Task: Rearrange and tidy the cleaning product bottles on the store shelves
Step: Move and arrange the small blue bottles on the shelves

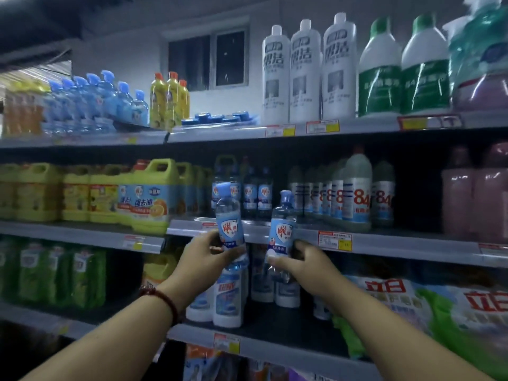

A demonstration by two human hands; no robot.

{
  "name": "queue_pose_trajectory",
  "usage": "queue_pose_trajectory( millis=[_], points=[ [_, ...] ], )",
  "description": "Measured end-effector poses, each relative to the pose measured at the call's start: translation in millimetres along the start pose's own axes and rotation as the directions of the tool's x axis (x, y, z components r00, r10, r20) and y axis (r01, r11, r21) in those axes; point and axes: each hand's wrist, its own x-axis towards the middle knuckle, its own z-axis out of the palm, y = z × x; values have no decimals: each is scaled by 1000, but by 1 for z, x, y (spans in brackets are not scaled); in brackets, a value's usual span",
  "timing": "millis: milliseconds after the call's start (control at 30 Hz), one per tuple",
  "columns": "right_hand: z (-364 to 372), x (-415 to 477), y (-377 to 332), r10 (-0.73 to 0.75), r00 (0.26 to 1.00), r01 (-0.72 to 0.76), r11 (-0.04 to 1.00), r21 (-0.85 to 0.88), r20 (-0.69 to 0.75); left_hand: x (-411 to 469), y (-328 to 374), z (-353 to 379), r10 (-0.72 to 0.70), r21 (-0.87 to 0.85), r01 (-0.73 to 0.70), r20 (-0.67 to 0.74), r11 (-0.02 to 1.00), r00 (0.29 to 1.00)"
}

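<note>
Shelving (384,244) fills the view in four tiers, its grey front rails carrying price tags. On the top tier, toward 1 o'clock, stand three tall white bottles (305,70) with two green-capped white bottles (401,70) just beside them toward 2 o'clock; toward 10 o'clock a row of blue spray bottles (90,100) leans beside yellow bottles with orange caps (169,99). On the second tier, yellow jugs (148,193) sit at 9 o'clock, grey bottles marked 84 (357,193) near 3 o'clock, and pink bottles (478,193) at the far right. Green bottles (63,273) occupy the third tier toward 8 o'clock, with white-based bottles (228,298) near the centre and detergent bags (412,303) toward 4 o'clock. Both arms reach up from 6 o'clock. The left hand (204,253), a red bead bracelet (160,298) on its wrist, has its grip clenched around the lower half of a clear blue-capped bottle (229,218), held upright before the second tier's rail. The right hand (301,261) grasps the base of a second blue-capped bottle (283,226), tilted slightly, just beside the first and not touching it.
</note>
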Motion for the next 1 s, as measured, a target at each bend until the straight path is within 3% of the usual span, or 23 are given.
queue_pose_trajectory(
  millis=[133, 233, 467, 733, 1000],
  points=[
    [-4, 36, -35, 19, 994, -18, 1000, 2, -107, 38, 15, -15, -59, -97, 56, -33, 994, 998],
    [-12, 73, -56, 18, 987, -23, 999, -31, -159, 80, 20, -25, -79, -70, 76, -36, 995, 996],
    [-24, 173, -69, 8, 984, -36, 987, -156, -176, 175, 6, -14, -95, -88, 94, -2, 992, 996],
    [-5, 242, -25, -23, 985, -38, 939, -343, -171, 225, -43, 32, -9, 279, 5, 15, 960, 1000],
    [-1, 245, 1, -88, 974, 2, 927, -375, -210, 228, -56, 46, 15, 336, 18, -94, 942, 995]
  ],
)
